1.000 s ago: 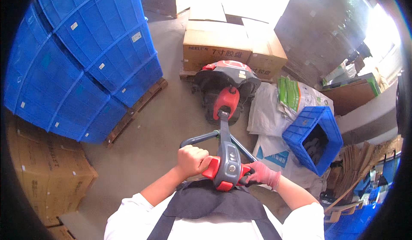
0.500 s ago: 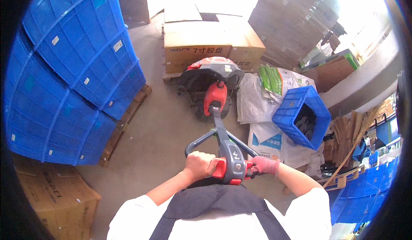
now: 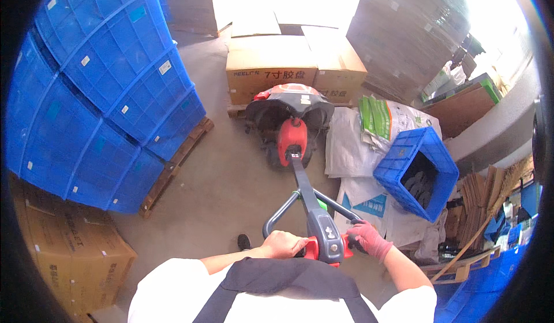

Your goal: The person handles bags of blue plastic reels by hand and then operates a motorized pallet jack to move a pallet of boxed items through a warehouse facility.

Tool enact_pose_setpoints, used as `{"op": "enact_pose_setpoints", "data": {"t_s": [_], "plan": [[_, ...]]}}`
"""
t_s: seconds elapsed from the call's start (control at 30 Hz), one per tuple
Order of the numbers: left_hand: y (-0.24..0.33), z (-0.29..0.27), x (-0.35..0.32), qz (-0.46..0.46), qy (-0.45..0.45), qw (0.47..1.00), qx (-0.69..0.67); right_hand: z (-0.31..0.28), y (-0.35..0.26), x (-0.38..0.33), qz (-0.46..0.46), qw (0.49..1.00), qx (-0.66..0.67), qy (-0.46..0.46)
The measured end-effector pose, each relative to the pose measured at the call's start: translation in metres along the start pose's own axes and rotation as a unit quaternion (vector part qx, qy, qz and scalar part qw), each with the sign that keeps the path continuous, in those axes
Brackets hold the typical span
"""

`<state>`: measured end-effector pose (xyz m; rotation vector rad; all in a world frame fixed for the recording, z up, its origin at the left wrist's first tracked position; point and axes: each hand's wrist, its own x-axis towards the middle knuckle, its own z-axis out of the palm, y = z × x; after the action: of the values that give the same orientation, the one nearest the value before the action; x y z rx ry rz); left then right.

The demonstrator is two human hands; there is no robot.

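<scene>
A powered pallet truck (image 3: 293, 138), red and black, stands ahead of me. Its grey control handle (image 3: 324, 228) with red side pieces reaches back close to my body. My bare left hand (image 3: 284, 244) is closed around the left grip of that handle. On the right grip, my right hand (image 3: 371, 240) in a pink glove is wrapped with bent fingers. Beyond the truck's body sit brown cartons (image 3: 271, 76) on a wooden pallet; the forks are hidden. A dark shoe (image 3: 244, 242) shows on the floor beside my left forearm.
Blue plastic crates (image 3: 109, 115) stand stacked on a wooden pallet (image 3: 176, 167) at left, with a large carton (image 3: 75, 254) nearer. On the right lie white sacks (image 3: 346, 144) and a tilted blue crate (image 3: 398, 170). Wrapped stacks (image 3: 410, 34) rise behind; flattened cardboard (image 3: 479, 202) leans at right.
The control handle and both hands have shifted lower and a little right in view. A dark shoe has come into sight. Both hands stay on the grips.
</scene>
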<state>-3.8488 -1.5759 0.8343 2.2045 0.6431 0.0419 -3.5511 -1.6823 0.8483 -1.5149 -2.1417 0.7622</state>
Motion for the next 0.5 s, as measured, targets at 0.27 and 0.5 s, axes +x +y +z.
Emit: {"op": "enact_pose_setpoints", "data": {"t_s": [0.27,0.5], "plan": [[0.047,0.050,0.043,-0.060,0.030,0.998,0.003,-0.041,0.048,-0.032,-0.010,1.000,0.013,-0.009],[0.068,0.062,0.065,-0.074,0.076,0.994,0.019,-0.062,0.079,-0.039,-0.010,1.000,-0.021,-0.015]]}}
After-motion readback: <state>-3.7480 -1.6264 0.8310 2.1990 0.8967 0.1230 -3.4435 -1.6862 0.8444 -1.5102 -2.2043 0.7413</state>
